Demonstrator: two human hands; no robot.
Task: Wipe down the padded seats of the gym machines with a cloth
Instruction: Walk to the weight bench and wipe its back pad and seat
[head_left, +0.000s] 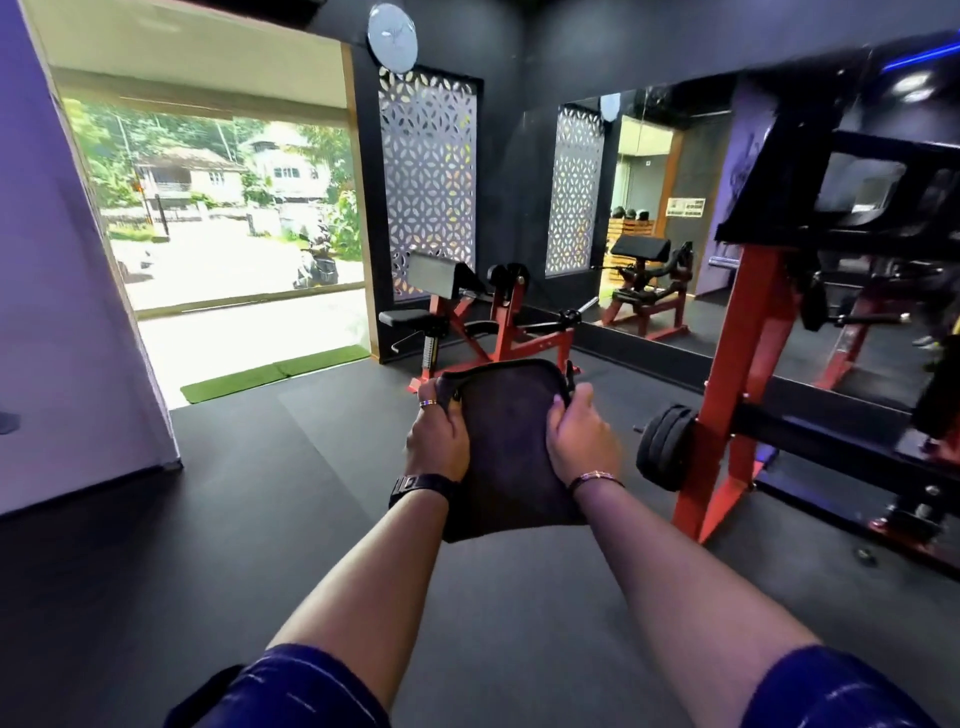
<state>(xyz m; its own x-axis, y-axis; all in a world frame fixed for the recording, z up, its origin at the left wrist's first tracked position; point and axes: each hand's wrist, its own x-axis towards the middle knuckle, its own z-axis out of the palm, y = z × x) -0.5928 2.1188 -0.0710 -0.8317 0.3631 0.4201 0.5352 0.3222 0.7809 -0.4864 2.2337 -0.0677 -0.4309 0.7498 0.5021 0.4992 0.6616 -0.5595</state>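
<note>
A dark cloth (506, 441) hangs in the air in front of me, held up by both hands. My left hand (436, 436) grips its upper left corner and my right hand (579, 436) grips its upper right edge. Beyond the cloth stands a red-framed machine (498, 327) with a small black padded seat (404, 317) and a sloped black arm pad (431, 273). At the right, close to me, stands a larger red and black machine (748, 332) with a big black pad (795, 156) up high.
Dark rubber flooring (260, 493) stretches out around me. A wide doorway (223, 234) at the left opens to the street, with green mats (270, 371) at its sill. A wall mirror (649, 208) runs along the right. Weight plates (665, 447) hang on the near machine.
</note>
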